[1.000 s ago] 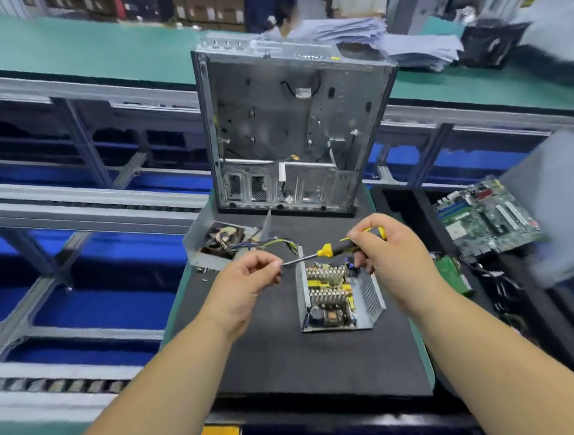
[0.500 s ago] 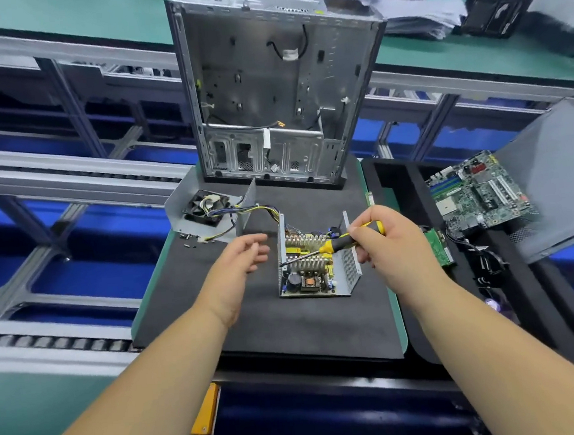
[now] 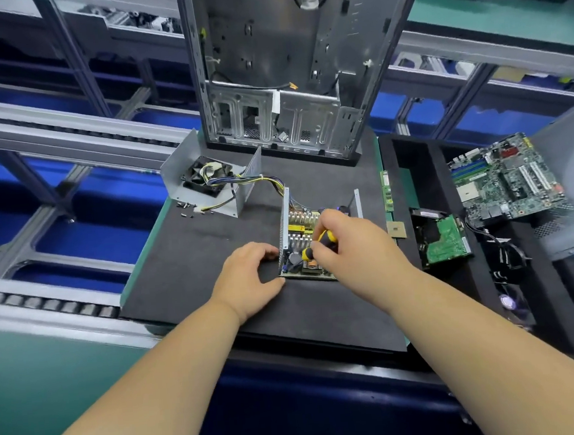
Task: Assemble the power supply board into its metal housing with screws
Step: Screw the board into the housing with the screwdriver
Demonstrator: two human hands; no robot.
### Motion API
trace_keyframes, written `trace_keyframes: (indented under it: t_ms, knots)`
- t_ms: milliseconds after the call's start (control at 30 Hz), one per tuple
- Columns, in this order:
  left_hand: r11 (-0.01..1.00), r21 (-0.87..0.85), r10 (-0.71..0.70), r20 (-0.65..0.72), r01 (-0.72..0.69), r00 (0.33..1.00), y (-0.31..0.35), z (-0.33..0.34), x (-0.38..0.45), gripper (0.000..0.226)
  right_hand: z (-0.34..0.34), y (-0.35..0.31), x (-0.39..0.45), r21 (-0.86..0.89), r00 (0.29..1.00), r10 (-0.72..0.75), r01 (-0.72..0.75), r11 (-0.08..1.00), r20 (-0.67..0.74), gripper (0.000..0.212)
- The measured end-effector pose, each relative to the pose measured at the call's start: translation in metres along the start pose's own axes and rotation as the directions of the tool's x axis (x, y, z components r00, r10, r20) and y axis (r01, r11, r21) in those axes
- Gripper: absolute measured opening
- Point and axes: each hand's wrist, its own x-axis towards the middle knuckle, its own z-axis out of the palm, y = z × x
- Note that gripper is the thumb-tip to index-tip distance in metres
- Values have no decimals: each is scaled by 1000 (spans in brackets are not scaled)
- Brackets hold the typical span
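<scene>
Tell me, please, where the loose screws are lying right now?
In the head view, the loose screws lie on the black mat at its far left, just in front of the fan bracket.

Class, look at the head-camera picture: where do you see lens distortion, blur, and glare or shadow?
Head view: wide-angle bending bows the conveyor rails and splays the computer case; edges and forearms look soft, while the power supply board and screwdriver stay fairly sharp; lighting is even, with a faint shadow under the left hand and mild sheen on the case metal.
</scene>
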Motion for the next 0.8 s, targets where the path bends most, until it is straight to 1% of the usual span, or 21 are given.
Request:
trace_keyframes:
  t_ms: [67, 200, 400, 633, 800]
  knots:
    - [1000, 24, 11, -29, -10, 1000, -1, 2, 0, 48, 3, 1, 2, -42, 1000, -18, 18, 999, -1, 7]
    - [999, 38, 39, -37, -37, 999, -3, 3, 0, 46, 7, 3, 5, -83, 999, -41, 41, 996, 11, 7]
    - [997, 58, 55, -65, -51, 996, -4, 6, -1, 39, 12, 4, 6, -70, 999, -47, 47, 996, 8, 7]
    - [995, 92, 42, -62, -36, 997, -4, 7, 0, 38, 12, 2, 7, -126, 997, -80, 80, 989, 2, 9]
    - [994, 106, 32, -69, -25, 997, -4, 9, -1, 38, 10, -4, 7, -168, 990, -134, 138, 976, 39, 10]
